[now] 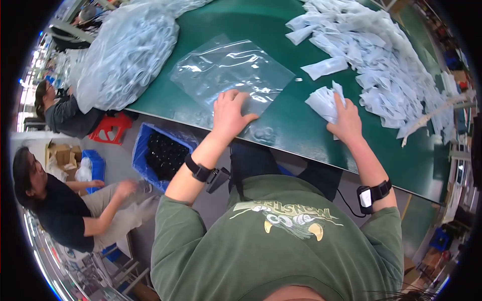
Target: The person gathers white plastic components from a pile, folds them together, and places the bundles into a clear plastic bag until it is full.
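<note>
Seen from above, at a green table (281, 120) running across the upper frame. Left hand (230, 114) near centre, fingers spread wide and pressed flat on an empty clear plastic bag (228, 70) lying on the tabletop. Right hand (346, 122) right of centre, fingers curled around a small bunch of pale blue flat packets (325, 103), held just above the table edge. Large loose heap of the same packets (381, 55) spread over the upper right, well apart from the bag. Bulging filled sack (128, 52) at upper left. Blue crate of dark parts (163, 153) on the floor, left of centre. Two seated co-workers at the left edge.

Judged early in this round: bag flat and apparently empty, one bunch gathered but not yet inside, most of the heap unsorted.
</note>
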`<action>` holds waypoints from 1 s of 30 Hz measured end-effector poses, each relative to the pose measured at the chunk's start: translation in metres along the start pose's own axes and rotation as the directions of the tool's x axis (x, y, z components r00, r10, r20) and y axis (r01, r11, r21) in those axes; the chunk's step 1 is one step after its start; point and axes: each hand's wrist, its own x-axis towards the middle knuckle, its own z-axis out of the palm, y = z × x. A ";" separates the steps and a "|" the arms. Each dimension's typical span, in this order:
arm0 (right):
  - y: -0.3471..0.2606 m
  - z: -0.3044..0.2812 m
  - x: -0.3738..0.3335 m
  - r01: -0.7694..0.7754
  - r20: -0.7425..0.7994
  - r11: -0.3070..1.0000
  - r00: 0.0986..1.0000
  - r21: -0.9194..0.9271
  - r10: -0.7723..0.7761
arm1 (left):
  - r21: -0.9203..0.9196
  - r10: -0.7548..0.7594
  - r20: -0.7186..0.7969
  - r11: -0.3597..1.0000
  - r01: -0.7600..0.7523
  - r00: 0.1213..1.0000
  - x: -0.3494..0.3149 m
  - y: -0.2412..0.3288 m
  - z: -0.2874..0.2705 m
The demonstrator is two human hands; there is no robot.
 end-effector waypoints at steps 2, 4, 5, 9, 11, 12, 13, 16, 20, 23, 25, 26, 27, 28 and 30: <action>0.000 0.001 0.003 -0.008 -0.011 1.000 1.000 0.005 0.008 | 0.035 -0.025 0.149 0.999 0.019 0.989 -0.002 -0.026 0.000; 0.000 0.002 0.006 -0.005 -0.026 1.000 1.000 0.008 0.005 | 0.057 -0.040 0.211 0.998 0.029 0.977 -0.006 -0.036 0.001; 0.002 0.005 0.005 -0.004 -0.028 1.000 1.000 0.016 0.004 | -0.092 -0.070 0.305 0.991 0.102 0.950 -0.005 -0.025 -0.001; 0.004 0.005 0.009 -0.001 -0.037 1.000 0.999 0.031 0.002 | -0.664 0.014 0.492 0.653 0.365 0.871 0.030 0.007 -0.040; 0.005 0.004 0.005 0.002 -0.031 0.999 1.000 0.039 -0.001 | -0.821 -0.069 0.410 0.406 0.401 0.909 0.064 0.018 -0.081; 0.004 0.003 0.005 -0.003 -0.030 0.999 1.000 0.035 0.004 | -0.823 -0.065 0.412 0.402 0.402 0.909 0.073 0.007 -0.082; 0.003 0.003 0.005 0.004 -0.032 0.999 0.999 0.037 -0.003 | -0.836 -0.122 0.398 0.361 0.414 0.909 0.082 -0.006 -0.082; 0.005 0.003 0.007 0.012 -0.036 0.999 0.999 0.042 -0.010 | -0.872 -0.324 0.367 0.206 0.444 0.872 0.090 -0.051 -0.069; 0.010 0.000 0.010 0.041 -0.024 0.991 0.999 0.128 -0.038 | -0.860 -0.635 0.272 0.178 0.479 0.723 0.066 -0.188 -0.044; 0.019 -0.003 0.010 0.071 -0.026 0.982 0.997 0.176 -0.068 | -0.733 -0.743 0.178 0.337 0.591 0.645 0.062 -0.210 -0.045; 0.023 -0.007 0.009 0.058 -0.016 0.983 0.998 0.173 -0.056 | -0.005 -0.331 -0.444 0.930 0.367 0.833 0.064 -0.184 -0.049; 0.022 -0.009 0.008 0.057 -0.006 0.983 0.998 0.172 -0.057 | 0.472 0.064 -0.517 0.853 0.221 0.854 0.060 -0.163 -0.056; 0.024 -0.009 0.008 0.057 0.001 0.984 0.998 0.168 -0.058 | 0.475 0.066 -0.511 0.853 0.217 0.857 0.060 -0.137 -0.054; 0.025 -0.008 0.007 0.053 0.007 0.984 0.998 0.172 -0.055 | 0.304 0.074 -0.354 0.952 0.040 0.932 0.058 -0.109 -0.050; 0.024 -0.007 0.013 0.099 0.031 0.973 0.994 0.210 -0.108 | 0.101 0.115 -0.196 0.990 -0.097 0.974 0.055 -0.072 -0.062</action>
